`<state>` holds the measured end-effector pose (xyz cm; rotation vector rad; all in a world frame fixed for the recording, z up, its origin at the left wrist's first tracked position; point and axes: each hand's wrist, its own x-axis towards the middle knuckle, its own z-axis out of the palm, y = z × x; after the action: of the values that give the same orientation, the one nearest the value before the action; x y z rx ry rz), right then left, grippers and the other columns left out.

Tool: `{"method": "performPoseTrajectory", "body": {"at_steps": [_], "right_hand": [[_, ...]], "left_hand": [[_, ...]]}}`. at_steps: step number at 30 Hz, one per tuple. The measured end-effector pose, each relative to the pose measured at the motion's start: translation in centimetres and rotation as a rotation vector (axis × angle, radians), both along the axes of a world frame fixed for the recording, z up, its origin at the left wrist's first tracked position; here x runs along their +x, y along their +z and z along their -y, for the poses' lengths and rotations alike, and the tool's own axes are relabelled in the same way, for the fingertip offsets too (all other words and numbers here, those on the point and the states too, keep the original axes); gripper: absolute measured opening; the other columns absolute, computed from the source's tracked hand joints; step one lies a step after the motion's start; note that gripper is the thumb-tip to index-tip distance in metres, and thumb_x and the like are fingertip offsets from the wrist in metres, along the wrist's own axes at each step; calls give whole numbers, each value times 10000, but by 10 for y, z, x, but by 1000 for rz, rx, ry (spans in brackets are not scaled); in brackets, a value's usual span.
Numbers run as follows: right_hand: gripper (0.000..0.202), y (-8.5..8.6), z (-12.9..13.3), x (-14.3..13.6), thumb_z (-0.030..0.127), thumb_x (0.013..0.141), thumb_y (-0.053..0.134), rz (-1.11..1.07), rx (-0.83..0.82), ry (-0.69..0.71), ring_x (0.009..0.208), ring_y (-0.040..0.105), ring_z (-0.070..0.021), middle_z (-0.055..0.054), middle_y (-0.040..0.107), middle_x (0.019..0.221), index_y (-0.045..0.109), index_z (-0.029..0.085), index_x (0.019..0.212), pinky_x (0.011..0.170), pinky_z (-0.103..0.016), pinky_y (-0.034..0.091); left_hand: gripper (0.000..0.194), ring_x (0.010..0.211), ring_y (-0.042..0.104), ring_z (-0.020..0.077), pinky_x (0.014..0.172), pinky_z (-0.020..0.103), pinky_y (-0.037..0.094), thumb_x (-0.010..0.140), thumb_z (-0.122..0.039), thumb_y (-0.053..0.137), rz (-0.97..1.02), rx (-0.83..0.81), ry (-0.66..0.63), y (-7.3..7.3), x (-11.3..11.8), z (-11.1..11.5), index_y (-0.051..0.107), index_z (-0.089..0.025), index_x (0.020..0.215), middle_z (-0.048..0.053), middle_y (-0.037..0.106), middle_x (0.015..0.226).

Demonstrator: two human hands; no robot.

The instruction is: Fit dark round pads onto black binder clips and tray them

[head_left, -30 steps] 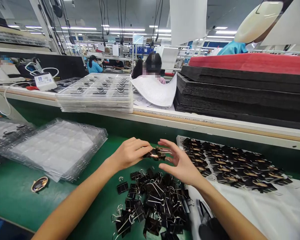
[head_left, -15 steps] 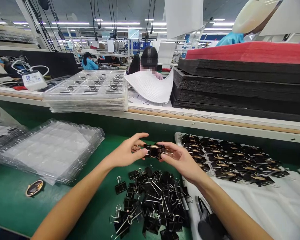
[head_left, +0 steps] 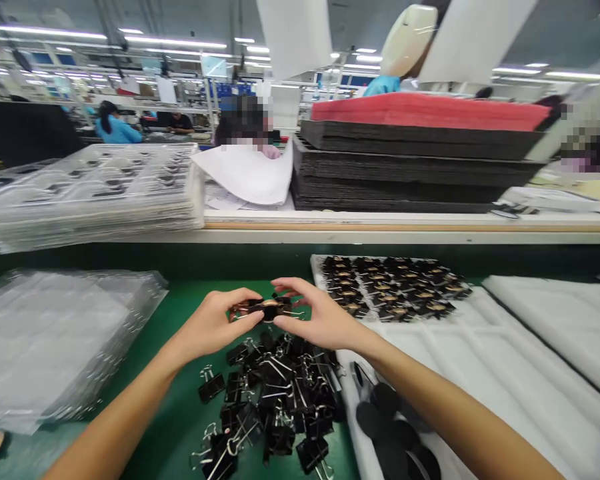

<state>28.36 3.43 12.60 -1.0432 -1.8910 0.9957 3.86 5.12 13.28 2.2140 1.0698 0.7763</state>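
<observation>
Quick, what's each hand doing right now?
Left hand: closed, holding the small clipped piece.
Right hand: curled around its right end; firm grip can't be told.

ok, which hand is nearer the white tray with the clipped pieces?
Right. The right hand is just left of the white tray, its forearm crossing over it; the left hand is farther left.

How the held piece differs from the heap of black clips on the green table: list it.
The held piece is raised between left hand and right hand; the heap of black clips lies on the green table.
The held piece shows a golden edge; the heap shows black bodies and metal handles.
The held piece is small; the heap spreads wider.
Both show black clips.
</observation>
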Motion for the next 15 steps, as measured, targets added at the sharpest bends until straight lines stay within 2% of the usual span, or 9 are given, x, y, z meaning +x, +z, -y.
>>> {"method": "performPoseTrajectory", "body": {"at_steps": [4, 8, 9, 11, 13, 15], "right_hand": [[280, 22, 28, 13, 211, 899, 732, 189, 164, -15, 1011, 665, -204, -45, 714, 1091, 696, 230, 1177, 931, -360, 526], [309, 28, 62, 40, 146, 993, 576, 318, 195, 11, 1041, 642, -199, -65, 665, 1115, 661, 240, 1275, 942, -349, 520], [317, 27, 69, 53, 132, 1004, 532, 331, 205, -10, 1055, 634, -202, -72, 652, 1127, 656, 241, 1276, 944, -353, 521], [303, 26, 79, 90, 125, 1005, 487, 355, 243, -106, 1084, 622, -217, -84, 637, 1142, 659, 241, 1227, 952, -377, 522], [246, 24, 81, 143, 154, 994, 487, 403, 301, -260, 1092, 618, -242, -92, 639, 1132, 665, 242, 1139, 955, -415, 518], [181, 22, 78, 208, 214, 972, 514, 483, 356, -439, 1046, 625, -263, -95, 662, 1074, 662, 237, 1074, 933, -438, 516]], "left_hand": [[286, 797, 712, 163, 674, 223, 562, 948, -422, 644, -33, 53, -105, -5, 9, 9, 721, -262, 1172, 12, 779, 997], [420, 973, 738, 210, 805, 282, 613, 949, -445, 626, 24, 8, -235, -11, 11, 12, 618, -333, 1354, 44, 746, 1216], [439, 983, 738, 217, 807, 294, 617, 952, -463, 610, 34, 5, -220, -13, 9, 9, 599, -347, 1375, 49, 735, 1244], [442, 978, 738, 235, 777, 309, 620, 937, -533, 598, 31, 8, -110, -20, -1, -3, 617, -359, 1344, 48, 739, 1226], [471, 968, 738, 257, 781, 339, 618, 898, -645, 591, 13, -18, 52, -33, -16, -20, 660, -357, 1265, 34, 762, 1151], [523, 921, 740, 252, 788, 366, 617, 878, -748, 531, 28, -95, 209, -53, -35, -38, 673, -365, 1204, 6, 771, 1127]]}}
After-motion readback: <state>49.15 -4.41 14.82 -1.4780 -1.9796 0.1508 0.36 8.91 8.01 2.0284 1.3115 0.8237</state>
